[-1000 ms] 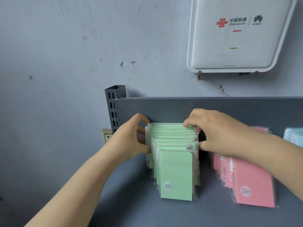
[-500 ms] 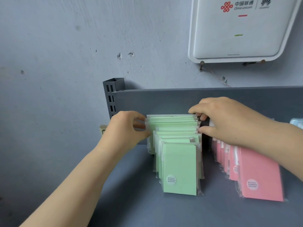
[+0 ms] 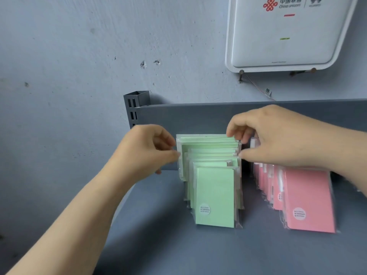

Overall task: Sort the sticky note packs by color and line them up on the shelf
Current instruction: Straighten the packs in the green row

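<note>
My left hand [image 3: 148, 150] pinches the left edge of the green packs [image 3: 213, 175], my right hand [image 3: 264, 139] pinches their right top corner; the row runs back-to-front on the shelf [image 3: 158, 235] between my 2 hands, pink packs [image 3: 301, 199] just right.

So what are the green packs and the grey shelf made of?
The green sticky note packs look like matte paper in clear, shiny plastic sleeves, whose edges glint. The shelf is probably painted metal: flat matte grey, with a slotted post.
</note>
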Action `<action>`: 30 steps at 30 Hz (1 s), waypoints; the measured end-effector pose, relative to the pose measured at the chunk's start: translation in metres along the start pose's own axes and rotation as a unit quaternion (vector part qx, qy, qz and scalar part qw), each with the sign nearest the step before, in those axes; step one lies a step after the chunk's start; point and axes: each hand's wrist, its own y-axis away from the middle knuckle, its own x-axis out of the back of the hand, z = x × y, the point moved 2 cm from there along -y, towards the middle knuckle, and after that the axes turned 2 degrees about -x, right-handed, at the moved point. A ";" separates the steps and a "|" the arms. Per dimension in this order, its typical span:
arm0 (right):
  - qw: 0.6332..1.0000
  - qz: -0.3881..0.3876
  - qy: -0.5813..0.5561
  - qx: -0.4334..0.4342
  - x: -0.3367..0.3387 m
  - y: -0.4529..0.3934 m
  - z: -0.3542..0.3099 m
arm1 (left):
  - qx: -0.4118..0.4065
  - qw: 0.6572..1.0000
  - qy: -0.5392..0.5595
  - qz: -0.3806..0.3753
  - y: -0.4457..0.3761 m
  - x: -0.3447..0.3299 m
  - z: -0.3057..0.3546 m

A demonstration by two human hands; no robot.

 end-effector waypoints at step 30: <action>0.999 0.022 0.037 -0.015 -0.013 0.000 -0.010 | -0.013 0.994 -0.087 -0.071 0.003 -0.012 -0.002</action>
